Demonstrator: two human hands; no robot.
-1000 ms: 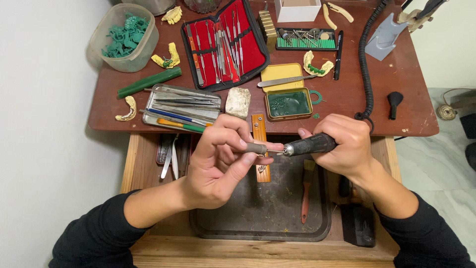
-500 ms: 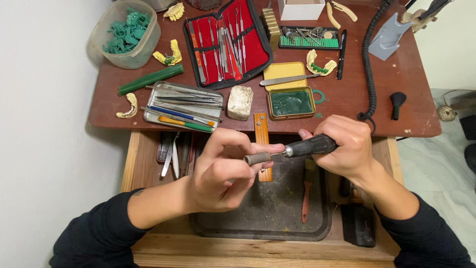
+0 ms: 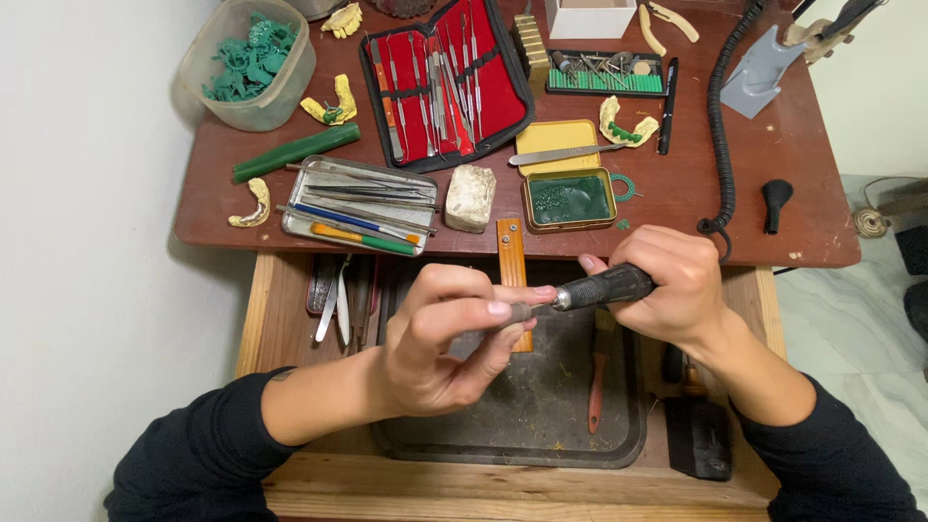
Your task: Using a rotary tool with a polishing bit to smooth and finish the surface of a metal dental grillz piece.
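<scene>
A reddish-brown desk (image 3: pixel 773 145) stands against a pale wall, with a pulled-out wooden drawer below it holding a dark tray (image 3: pixel 541 406).

From the head camera, the right hand (image 3: pixel 677 290) is clenched around a black rotary handpiece (image 3: pixel 604 287), held level over the tray. The left hand (image 3: pixel 445 338) pinches the grey front end of the handpiece (image 3: pixel 522 310) between thumb and fingertips, just at its nose. To do this well, I judge the right hand should keep the body from turning while the left hand works the tip squarely, both staying over the tray so anything dropped lands there.

On the desk lie an open red case of instruments (image 3: pixel 445 77), a metal tin of tools (image 3: pixel 358 205), a small yellow tin of green wax (image 3: pixel 570 198), a tub of green pieces (image 3: pixel 246 63) and a coiled black cord (image 3: pixel 720 116). An orange-handled tool (image 3: pixel 597 387) lies in the tray.
</scene>
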